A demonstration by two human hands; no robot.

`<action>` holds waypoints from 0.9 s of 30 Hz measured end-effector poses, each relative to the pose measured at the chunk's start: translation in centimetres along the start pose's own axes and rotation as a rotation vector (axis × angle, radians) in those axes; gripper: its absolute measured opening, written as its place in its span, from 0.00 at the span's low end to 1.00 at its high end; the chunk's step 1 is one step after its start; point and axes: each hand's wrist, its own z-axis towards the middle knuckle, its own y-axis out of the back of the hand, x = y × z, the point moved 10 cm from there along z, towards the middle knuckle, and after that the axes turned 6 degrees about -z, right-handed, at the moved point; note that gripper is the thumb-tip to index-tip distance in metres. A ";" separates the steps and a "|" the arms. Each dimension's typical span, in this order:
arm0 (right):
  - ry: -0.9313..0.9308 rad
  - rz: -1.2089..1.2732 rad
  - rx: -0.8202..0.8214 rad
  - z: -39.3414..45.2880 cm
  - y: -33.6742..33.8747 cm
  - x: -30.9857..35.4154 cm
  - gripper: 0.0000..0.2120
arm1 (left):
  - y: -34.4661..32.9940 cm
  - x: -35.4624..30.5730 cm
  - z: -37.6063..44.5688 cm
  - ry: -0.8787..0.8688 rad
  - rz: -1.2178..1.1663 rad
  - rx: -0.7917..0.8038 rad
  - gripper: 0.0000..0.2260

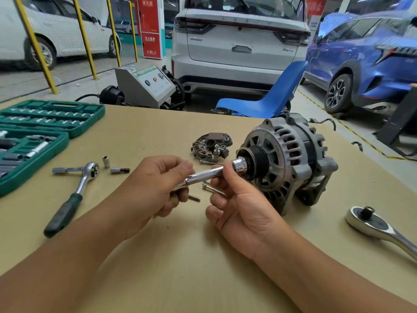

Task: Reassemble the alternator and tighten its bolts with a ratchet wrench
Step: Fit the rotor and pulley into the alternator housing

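Observation:
A grey alternator [291,159] stands on the table at the right, its black pulley [257,161] facing me. A chrome extension bar [205,176] with a socket [239,164] at its tip points at the pulley's centre; the socket touches or sits over the pulley nut. My left hand [158,188] grips the bar's near end. My right hand [234,199] pinches the bar just behind the socket. A rectifier plate [212,145] lies behind the hands. Long bolts [211,188] lie on the table, partly hidden by my right hand.
A green-handled ratchet [74,190] lies at the left with two small sockets [112,166] beside it. A green socket case [33,136] stands open at the far left. A larger chrome ratchet [379,229] lies at the right edge. Cars and a blue chair stand beyond the table.

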 end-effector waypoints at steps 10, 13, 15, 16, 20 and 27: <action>-0.006 -0.108 0.001 -0.3 0.0 0.1 0.09 | 0.3 0.0 -0.2 0.020 -0.088 -0.043 0.18; -0.007 -0.093 0.005 -0.3 -0.1 0.1 0.09 | 0.8 -0.2 -0.1 0.006 0.001 -0.054 0.12; -0.017 -0.093 0.020 -0.3 -0.1 0.1 0.10 | 1.7 -2.5 -0.6 -0.242 0.262 -0.147 0.07; -0.025 -0.099 0.028 -0.3 -0.2 0.1 0.11 | 1.5 -3.8 -1.1 -0.367 0.370 -0.179 0.06; -0.037 -0.120 0.045 -0.3 -0.2 0.0 0.14 | 1.5 -3.3 -0.9 -0.312 0.256 -0.158 0.06; -0.039 -0.100 0.054 -0.2 -0.2 0.1 0.16 | 1.8 -3.0 -0.8 -0.291 0.306 -0.158 0.06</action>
